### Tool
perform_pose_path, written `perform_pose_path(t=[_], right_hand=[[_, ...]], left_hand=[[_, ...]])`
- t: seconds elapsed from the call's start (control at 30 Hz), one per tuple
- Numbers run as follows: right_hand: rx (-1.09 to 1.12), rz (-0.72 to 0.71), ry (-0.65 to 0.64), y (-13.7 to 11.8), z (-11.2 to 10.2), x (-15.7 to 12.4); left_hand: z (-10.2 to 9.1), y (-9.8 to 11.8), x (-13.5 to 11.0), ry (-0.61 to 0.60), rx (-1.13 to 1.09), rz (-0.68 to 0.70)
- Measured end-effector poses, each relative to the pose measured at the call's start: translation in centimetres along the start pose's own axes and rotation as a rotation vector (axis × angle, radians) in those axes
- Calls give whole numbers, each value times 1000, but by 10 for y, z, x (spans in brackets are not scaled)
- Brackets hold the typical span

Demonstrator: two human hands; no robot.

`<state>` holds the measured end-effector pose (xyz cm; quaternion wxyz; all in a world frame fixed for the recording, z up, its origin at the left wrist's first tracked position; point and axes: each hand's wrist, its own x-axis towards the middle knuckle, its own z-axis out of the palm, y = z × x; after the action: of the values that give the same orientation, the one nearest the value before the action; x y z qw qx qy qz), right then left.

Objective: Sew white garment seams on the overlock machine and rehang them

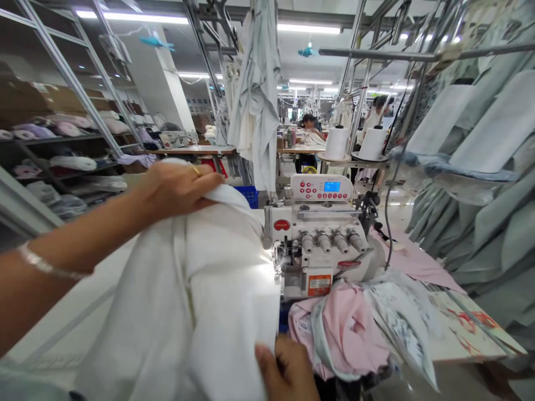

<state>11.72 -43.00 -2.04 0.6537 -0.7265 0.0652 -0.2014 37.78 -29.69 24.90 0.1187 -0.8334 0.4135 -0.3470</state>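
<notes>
From here: left hand (184, 186) grips white cloth (225, 284) by its top; right hand (288, 367) pinches its right edge. It meets the machine's (321, 228) left end; pink cloth (351, 328) bunches by counter's (445, 345) near edge.

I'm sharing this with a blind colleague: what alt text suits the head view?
A person's left hand grips white cloth at a sewing machine, while the right hand touches the cloth's right edge. Pink cloth lies bundled in front of the machine; thread cones stand behind.
</notes>
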Motion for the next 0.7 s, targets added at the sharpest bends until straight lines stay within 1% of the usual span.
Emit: perform_pose_path(t=[0.07,0.1,0.13,0.17,0.2,0.23,0.27,0.3,0.33,0.37,0.4,0.43,0.47,0.5,0.53,0.57,0.6,0.63,0.67,0.7], right_hand=[[102,63,-119,-14,-7,19],[155,94,-164,-22,-11,26],[181,98,-187,-29,-13,31],[168,67,-188,-35,-15,32],[117,-1,-171,-39,-15,30],[35,-93,-144,-41,-15,24],[-56,-186,-121,-39,-13,16],[-135,-257,-107,-35,-11,5],[-197,-317,-84,-29,-8,-7],[-254,-368,-55,-22,-5,-19],[-316,-408,-22,-14,-3,-30],[-384,-442,11,-7,-1,-40],[-449,-476,46,-2,0,-48],[-519,-509,72,1,-1,-54],[-587,-536,80,1,-2,-58],[-634,-556,73,-1,-4,-60],[-636,-579,59,-4,-7,-62],[-592,-585,28,-10,-10,-62],[-507,-557,0,-15,-13,-62],[-394,-502,-22,-21,-15,-63]], left_hand=[[5,-13,20,31,1,27],[10,-15,27,70,-2,31],[15,-13,29,124,-6,36],[20,-7,26,182,-11,52],[23,4,17,240,-17,85],[25,22,1,293,-16,129],[23,44,-20,330,-43,202],[18,72,-46,376,-68,273],[12,103,-75,392,-126,328],[4,135,-104,420,-328,425],[-4,166,-132,303,-492,382],[-11,195,-156,215,-620,246],[-15,218,-175,104,-772,110],[-17,236,-189,2,-962,-132],[-16,247,-197,-100,-1136,-363],[-14,253,-201,-211,-1319,-591],[-11,253,-201,-316,-1493,-810],[-10,250,-199,-402,-1650,-988],[-11,245,-197,-447,-1769,-1117],[-14,239,-195,-449,-1825,-1179]])
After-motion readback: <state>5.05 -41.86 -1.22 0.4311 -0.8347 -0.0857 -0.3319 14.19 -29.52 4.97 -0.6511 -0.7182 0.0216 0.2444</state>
